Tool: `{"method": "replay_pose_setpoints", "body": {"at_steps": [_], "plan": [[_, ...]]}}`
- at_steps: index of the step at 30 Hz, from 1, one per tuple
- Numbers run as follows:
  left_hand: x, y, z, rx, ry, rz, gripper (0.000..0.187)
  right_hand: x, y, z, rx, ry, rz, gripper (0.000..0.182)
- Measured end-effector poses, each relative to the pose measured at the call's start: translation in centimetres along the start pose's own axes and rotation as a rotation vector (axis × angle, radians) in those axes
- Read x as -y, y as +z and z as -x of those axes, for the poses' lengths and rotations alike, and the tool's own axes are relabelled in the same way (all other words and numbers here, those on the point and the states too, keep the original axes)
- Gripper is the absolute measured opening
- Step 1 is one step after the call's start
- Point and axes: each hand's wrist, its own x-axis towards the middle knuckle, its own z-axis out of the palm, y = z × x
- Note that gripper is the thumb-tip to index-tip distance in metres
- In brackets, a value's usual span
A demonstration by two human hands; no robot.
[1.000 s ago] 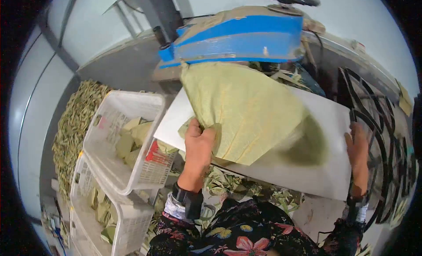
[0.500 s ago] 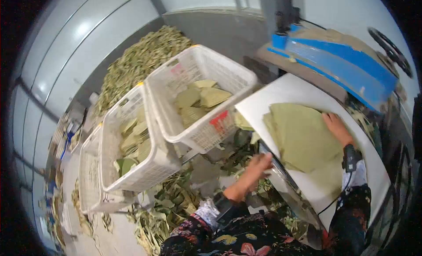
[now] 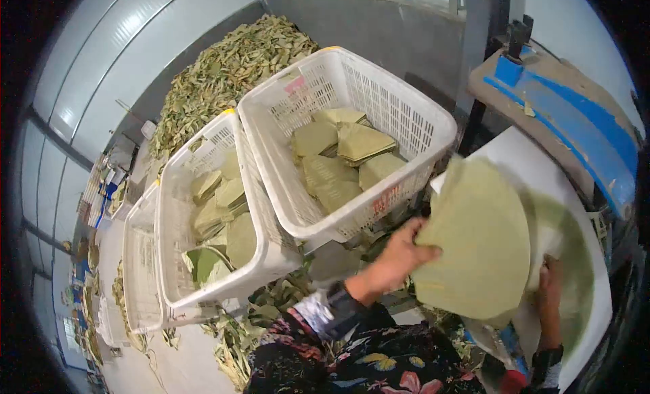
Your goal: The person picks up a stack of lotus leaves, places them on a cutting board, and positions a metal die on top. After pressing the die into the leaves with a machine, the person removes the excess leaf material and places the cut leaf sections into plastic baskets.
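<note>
A fan-shaped stack of green leaf pieces [image 3: 477, 242] is raised over the white board [image 3: 596, 286]. My left hand [image 3: 399, 255] pinches the stack's left edge, with the thumb on its front face. My right hand [image 3: 550, 292] is upright just beyond the stack's right edge, its fingers partly hidden; whether it touches the stack is unclear. Left of the stack, a white basket [image 3: 308, 231] holds several bundles of leaf pieces [image 3: 364, 142].
A second white basket [image 3: 177, 296] with bundles and a third basket [image 3: 135, 258] stand farther left. A large leaf heap [image 3: 230, 62] lies behind. Blue machinery [image 3: 575, 116] is at the right. Loose leaves [image 3: 237, 346] cover parts of the floor.
The stack has been lifted off the board and tilted up. My left hand has taken hold of its left edge. My right hand has moved down from its top right. The view has shifted.
</note>
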Motion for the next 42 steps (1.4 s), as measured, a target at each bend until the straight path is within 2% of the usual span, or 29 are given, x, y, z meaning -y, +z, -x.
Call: {"method": "replay_pose_setpoints", "body": {"at_steps": [1,3,5,6,8,11,12,14,15,16,18,19,20,22,23,25,26,27,28,29,30,31,33,34,36,37,39,41,42], "plan": [[-1.6,-3.1,-1.2,-0.030,0.024,0.068,0.059,0.5,0.6,0.3,-0.001,0.017,0.004,0.040],[-5.1,-9.1,-3.0,-0.122,0.055,0.135,0.059,1.2,1.7,0.9,-0.142,-0.009,0.339,0.041],[-7.7,-15.8,-5.0,-0.260,0.067,0.145,0.062,0.5,2.3,1.0,-0.144,0.027,0.433,0.040],[-7.8,-19.4,-6.2,-0.340,0.072,0.158,0.063,0.3,2.4,1.0,-0.159,0.046,0.519,0.040],[-8.2,-25.2,-7.7,-0.298,0.194,0.193,0.067,0.3,2.1,1.0,-0.090,0.071,0.525,0.041],[-7.4,-31.8,-9.5,-0.278,0.190,0.149,0.067,-1.3,2.1,1.6,-0.097,0.129,0.519,0.040],[-6.7,-34.0,-10.1,-0.269,0.182,0.146,0.067,-1.5,2.2,1.6,-0.143,0.094,0.537,0.037],[-4.5,-38.7,-11.2,-0.335,0.020,0.056,0.067,-1.3,2.3,1.5,-0.190,0.064,0.556,0.034],[-3.4,-41.3,-11.4,-0.482,-0.045,-0.264,0.067,-1.1,2.4,1.5,-0.199,0.024,0.550,0.034],[-2.7,-42.4,-11.6,-0.474,-0.046,-0.266,0.067,-0.9,2.4,1.5,-0.209,-0.015,0.546,0.034],[-2.1,-43.1,-12.9,-0.750,0.186,-0.873,0.067,-0.1,2.2,1.4,-0.200,-0.021,0.559,0.035],[-3.1,-40.3,-12.6,-0.715,0.329,-0.920,0.060,0.2,1.9,1.6,-0.180,-0.033,0.570,0.037],[-3.9,-37.0,-12.4,-0.680,0.331,-0.924,0.060,0.0,1.8,1.6,-0.161,0.038,0.631,0.037],[-5.7,-29.8,-12.3,-0.390,0.555,-0.706,0.051,-2.0,2.6,2.0,-0.153,0.102,0.806,0.037],[-6.4,-25.4,-11.5,-0.286,0.560,-0.677,0.049,-3.5,3.0,3.0,-0.157,0.105,0.931,0.038],[-6.6,-18.1,-9.8,-0.026,0.608,-0.647,0.046,3.5,6.0,2.1,-0.387,0.377,0.137,0.033],[-5.9,-15.1,-9.1,0.125,0.657,-0.637,0.045,2.3,7.8,1.7,-0.194,0.735,0.293,0.030],[-4.6,-12.6,-8.6,0.264,0.632,-0.575,0.045,1.0,11.9,5.3,-0.056,0.487,0.405,0.027],[-3.1,-10.3,-7.9,0.407,0.595,-0.518,0.044,9.6,12.2,5.6,-0.153,-0.114,0.567,0.026],[-1.8,-7.8,-6.8,0.528,0.557,-0.484,0.043,17.8,9.5,3.9,0.429,0.293,0.347,0.028],[-0.3,-5.3,-6.0,0.632,0.519,-0.464,0.041,19.3,10.2,7.3,0.290,0.060,0.189,0.026],[1.2,-3.2,-4.9,0.772,0.510,-0.427,0.041,18.3,13.4,11.7,-0.097,-0.315,0.095,0.027],[3.6,0.8,-2.9,0.992,0.557,-0.747,0.037,18.1,16.4,17.9,-0.149,-0.259,0.238,0.033],[4.9,2.6,-1.4,1.072,0.574,-0.731,0.037,17.4,16.3,21.2,-0.191,-0.198,0.270,0.033],[7.9,5.6,2.7,1.169,0.350,-0.678,0.033,17.0,15.9,28.8,-0.332,0.182,0.151,0.040],[10.3,6.8,4.8,1.211,0.262,-0.579,0.032,16.7,15.3,32.8,-0.363,0.211,0.159,0.040],[13.2,9.6,10.1,1.322,0.212,-0.584,0.033,17.0,13.0,41.5,-0.610,0.473,0.307,0.047],[16.0,11.8,14.5,1.428,0.076,-0.520,0.031,18.4,10.3,49.2,-0.692,0.661,0.461,0.053],[17.4,12.8,16.6,1.444,0.081,-0.529,0.031,19.0,9.4,52.4,-0.767,0.814,0.456,0.054]]}}
